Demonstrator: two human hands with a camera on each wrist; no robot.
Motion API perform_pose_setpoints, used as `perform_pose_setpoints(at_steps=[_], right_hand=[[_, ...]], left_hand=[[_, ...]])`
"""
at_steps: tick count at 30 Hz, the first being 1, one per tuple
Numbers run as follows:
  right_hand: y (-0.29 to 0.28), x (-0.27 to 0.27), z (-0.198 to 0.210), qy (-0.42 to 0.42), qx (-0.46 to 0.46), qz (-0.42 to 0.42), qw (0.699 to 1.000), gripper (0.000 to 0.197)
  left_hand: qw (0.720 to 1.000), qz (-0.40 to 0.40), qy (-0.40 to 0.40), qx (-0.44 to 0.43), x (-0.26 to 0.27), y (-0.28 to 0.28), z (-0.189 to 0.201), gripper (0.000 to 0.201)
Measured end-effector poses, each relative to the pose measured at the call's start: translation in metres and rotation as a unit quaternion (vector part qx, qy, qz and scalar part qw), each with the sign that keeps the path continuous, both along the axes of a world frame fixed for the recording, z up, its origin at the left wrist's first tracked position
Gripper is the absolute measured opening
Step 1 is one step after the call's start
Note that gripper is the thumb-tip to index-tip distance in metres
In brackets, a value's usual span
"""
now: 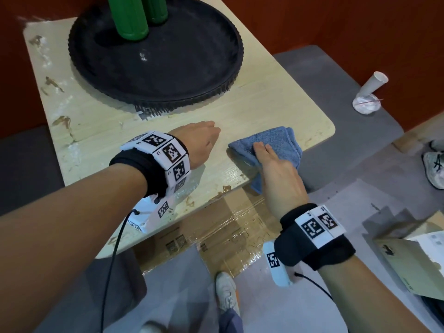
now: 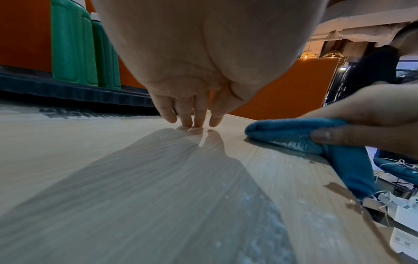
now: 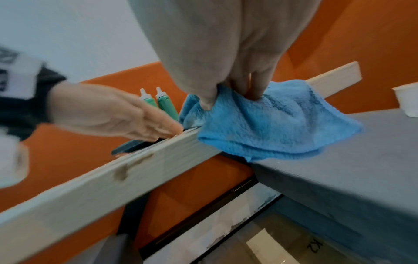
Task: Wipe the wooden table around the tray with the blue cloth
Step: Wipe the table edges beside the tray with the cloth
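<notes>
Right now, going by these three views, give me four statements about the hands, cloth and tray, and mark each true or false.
1. The right hand holds the blue cloth at the table's near edge. True.
2. The left hand grips the tray. False: its fingers rest on the wooden table.
3. Two green bottles stand on the tray. True.
4. The cloth lies wholly on the table. False: part hangs over the edge.

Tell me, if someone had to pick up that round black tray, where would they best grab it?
Probably by the raised ribbed rim of the black tray at its near edge, coming from the front with fingers under the lip. The two green bottles stand at the back, so lifting level matters.
</notes>
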State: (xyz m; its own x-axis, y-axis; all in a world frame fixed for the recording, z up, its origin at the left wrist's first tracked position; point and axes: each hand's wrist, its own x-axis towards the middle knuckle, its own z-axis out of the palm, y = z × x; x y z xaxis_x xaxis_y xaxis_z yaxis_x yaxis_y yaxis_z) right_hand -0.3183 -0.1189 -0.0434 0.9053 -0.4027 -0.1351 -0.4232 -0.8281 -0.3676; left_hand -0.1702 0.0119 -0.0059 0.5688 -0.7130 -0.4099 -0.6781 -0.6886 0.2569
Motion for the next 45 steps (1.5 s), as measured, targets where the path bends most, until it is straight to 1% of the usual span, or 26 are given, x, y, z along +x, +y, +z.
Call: perform_pose_setpoints(at_steps=[3, 5, 8, 10, 12, 14, 16, 18, 20, 23, 25, 27, 28, 30, 31, 34, 35, 36, 37, 38, 39, 40, 42, 43, 44, 45], right_hand=[[-0.003, 0.005, -0.004, -0.052, 0.028, -0.039, 0.997, 0.069], [0.011, 0.002, -0.005, -0.068, 0.037, -0.038, 0.996, 0.069], [0.032, -0.009, 0.001, -0.036, 0.057, 0.009, 0.998, 0.07], [0.027, -0.012, 0.006, -0.017, 0.064, 0.026, 0.997, 0.071], [0.007, -0.008, 0.009, -0.017, 0.044, 0.014, 0.999, 0.074], [-0.026, 0.0, 0.008, -0.006, 0.026, -0.026, 0.999, 0.077], [-0.062, 0.008, 0.007, 0.007, 0.017, -0.084, 0.996, 0.072], [-0.077, 0.013, 0.004, -0.001, -0.01, -0.107, 0.994, 0.068], [-0.069, 0.007, -0.002, -0.006, -0.037, -0.079, 0.996, 0.067], [-0.072, -0.013, -0.008, -0.001, -0.017, -0.007, 1.0, 0.073], [-0.104, -0.01, -0.006, 0.0, -0.019, -0.014, 1.0, 0.076], [-0.133, -0.003, -0.001, -0.002, -0.026, -0.057, 0.998, 0.073], [-0.137, -0.001, 0.001, -0.002, -0.028, -0.073, 0.997, 0.071], [-0.117, -0.004, 0.0, -0.011, -0.025, -0.084, 0.996, 0.072], [-0.098, -0.008, -0.004, -0.014, -0.015, -0.074, 0.997, 0.076], [-0.034, -0.02, -0.014, -0.035, 0.024, 0.022, 0.999, 0.091], [-0.021, -0.023, -0.019, -0.041, 0.021, 0.048, 0.998, 0.094], [-0.016, -0.023, -0.017, -0.048, 0.021, 0.067, 0.996, 0.093], [-0.021, -0.022, -0.012, -0.055, 0.035, 0.072, 0.995, 0.083], [-0.033, -0.02, -0.005, -0.047, 0.052, 0.071, 0.995, 0.07], [-0.052, -0.019, -0.002, -0.036, 0.059, 0.049, 0.996, 0.059], [-0.076, -0.016, -0.001, -0.024, 0.057, 0.007, 0.998, 0.055], [-0.118, -0.007, 0.001, -0.021, 0.016, -0.09, 0.996, 0.058], [-0.128, -0.005, 0.0, -0.023, -0.015, -0.115, 0.993, 0.061], [-0.127, -0.004, 0.001, -0.022, -0.033, -0.117, 0.992, 0.063], [-0.117, -0.005, 0.0, -0.02, -0.028, -0.11, 0.993, 0.063]], left_hand=[[1.0, -0.004, 0.001, 0.004, -0.002, -0.001, 0.001, 0.04], [1.0, -0.004, 0.004, 0.007, -0.004, -0.001, 0.001, 0.042], [1.0, -0.008, 0.003, 0.003, -0.006, -0.003, 0.003, 0.04], [1.0, -0.011, 0.006, 0.007, -0.007, -0.006, 0.005, 0.042], [1.0, -0.016, 0.008, 0.006, -0.007, -0.011, 0.009, 0.046], [1.0, -0.026, 0.007, -0.005, -0.008, -0.018, 0.012, 0.048], [0.999, -0.033, 0.009, -0.008, -0.009, -0.027, 0.013, 0.049], [0.999, -0.032, 0.015, -0.01, -0.009, -0.038, 0.011, 0.05], [0.999, -0.032, 0.018, -0.01, -0.009, -0.048, 0.009, 0.051], [0.999, -0.035, 0.012, -0.005, -0.005, -0.062, 0.006, 0.051], [0.999, -0.035, 0.014, 0.002, -0.002, -0.072, 0.005, 0.051], [0.999, -0.031, 0.02, 0.006, 0.0, -0.079, 0.005, 0.051], [0.999, -0.029, 0.022, 0.01, 0.0, -0.083, 0.005, 0.05], [0.999, -0.021, 0.026, 0.016, 0.001, -0.09, 0.006, 0.046], [0.999, -0.015, 0.027, 0.017, 0.002, -0.094, 0.006, 0.043], [1.0, 0.003, 0.023, 0.01, 0.005, -0.102, 0.006, 0.039], [1.0, 0.007, 0.023, 0.007, 0.005, -0.105, 0.006, 0.039], [1.0, 0.009, 0.024, 0.006, 0.004, -0.109, 0.006, 0.04], [1.0, 0.009, 0.027, 0.005, 0.003, -0.112, 0.007, 0.04], [0.999, 0.011, 0.03, 0.005, 0.002, -0.114, 0.007, 0.039], [0.999, 0.012, 0.034, 0.005, 0.001, -0.116, 0.007, 0.039], [0.999, 0.01, 0.034, 0.009, 0.0, -0.117, 0.007, 0.039], [0.999, 0.0, 0.032, 0.021, -0.002, -0.115, 0.006, 0.039], [0.999, -0.004, 0.032, 0.026, -0.003, -0.114, 0.006, 0.039], [0.999, -0.008, 0.032, 0.029, -0.004, -0.113, 0.006, 0.04], [0.999, -0.009, 0.03, 0.032, -0.005, -0.112, 0.006, 0.041]])
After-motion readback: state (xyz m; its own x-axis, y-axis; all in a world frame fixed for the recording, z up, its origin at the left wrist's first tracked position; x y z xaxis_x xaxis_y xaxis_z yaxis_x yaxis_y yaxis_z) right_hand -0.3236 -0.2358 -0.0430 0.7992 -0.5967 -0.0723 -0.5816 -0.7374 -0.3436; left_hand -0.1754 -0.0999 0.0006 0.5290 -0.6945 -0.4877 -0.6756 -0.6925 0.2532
